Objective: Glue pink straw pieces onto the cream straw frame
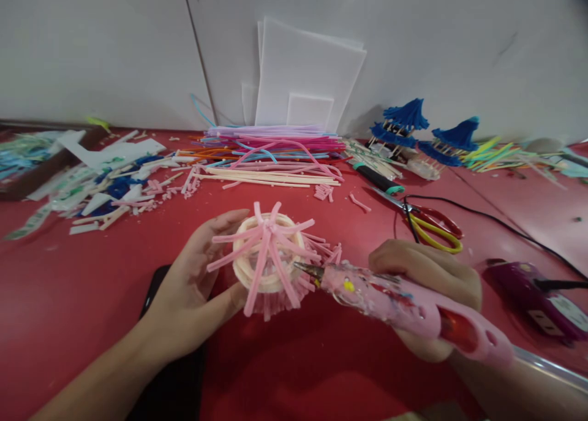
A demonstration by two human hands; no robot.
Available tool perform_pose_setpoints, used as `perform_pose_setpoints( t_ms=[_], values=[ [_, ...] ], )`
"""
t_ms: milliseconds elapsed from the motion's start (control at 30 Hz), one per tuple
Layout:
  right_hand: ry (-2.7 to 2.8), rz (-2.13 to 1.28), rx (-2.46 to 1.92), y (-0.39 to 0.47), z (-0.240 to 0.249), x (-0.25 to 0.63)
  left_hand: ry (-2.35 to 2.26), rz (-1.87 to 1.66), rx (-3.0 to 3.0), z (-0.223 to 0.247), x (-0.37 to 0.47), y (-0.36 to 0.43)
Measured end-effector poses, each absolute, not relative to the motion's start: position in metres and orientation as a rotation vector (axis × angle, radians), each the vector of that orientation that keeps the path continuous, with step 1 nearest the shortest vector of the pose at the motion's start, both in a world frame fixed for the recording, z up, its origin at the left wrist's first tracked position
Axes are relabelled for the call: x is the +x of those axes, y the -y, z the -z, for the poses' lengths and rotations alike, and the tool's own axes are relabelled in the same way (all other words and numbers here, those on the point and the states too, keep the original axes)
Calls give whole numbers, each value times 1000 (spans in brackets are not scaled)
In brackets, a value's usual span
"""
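My left hand [202, 286] is closed round the left side of a small pipe-cleaner model [269, 258]. The model has a cream ring, and pink stems fan out over its top from one middle point; more pink stems splay out below the ring. In my right hand [427, 280] is a pink glue gun [381, 298], smeared with dried glue, with a clear glue stick [546, 366] coming out of its back end. Its metal tip meets or nearly meets the right side of the cream ring, by a pink stem. My right fingers are partly hidden behind the gun.
Bundles of coloured pipe cleaners [275, 145] lie along the wall. Scraps [114, 188] are heaped at left. Scissors [436, 228] and a green-and-black handled tool [376, 179] lie at right, near a cable and a purple power strip [542, 298]. Blue-roofed models [399, 124] stand behind. A dark phone-like object [172, 372] lies under my left arm.
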State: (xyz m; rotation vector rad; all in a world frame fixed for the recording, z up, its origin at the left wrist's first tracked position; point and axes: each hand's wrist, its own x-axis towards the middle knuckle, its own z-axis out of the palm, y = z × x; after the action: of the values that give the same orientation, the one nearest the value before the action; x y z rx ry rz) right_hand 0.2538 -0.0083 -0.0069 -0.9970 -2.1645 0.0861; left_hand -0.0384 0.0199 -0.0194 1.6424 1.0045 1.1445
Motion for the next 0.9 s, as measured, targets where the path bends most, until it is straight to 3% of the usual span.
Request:
perform_pose_setpoints(
  t_ms=[900],
  values=[
    [2180, -84, -975, 10, 3, 259, -984, -1167, 1575, 20, -37, -18]
  ],
)
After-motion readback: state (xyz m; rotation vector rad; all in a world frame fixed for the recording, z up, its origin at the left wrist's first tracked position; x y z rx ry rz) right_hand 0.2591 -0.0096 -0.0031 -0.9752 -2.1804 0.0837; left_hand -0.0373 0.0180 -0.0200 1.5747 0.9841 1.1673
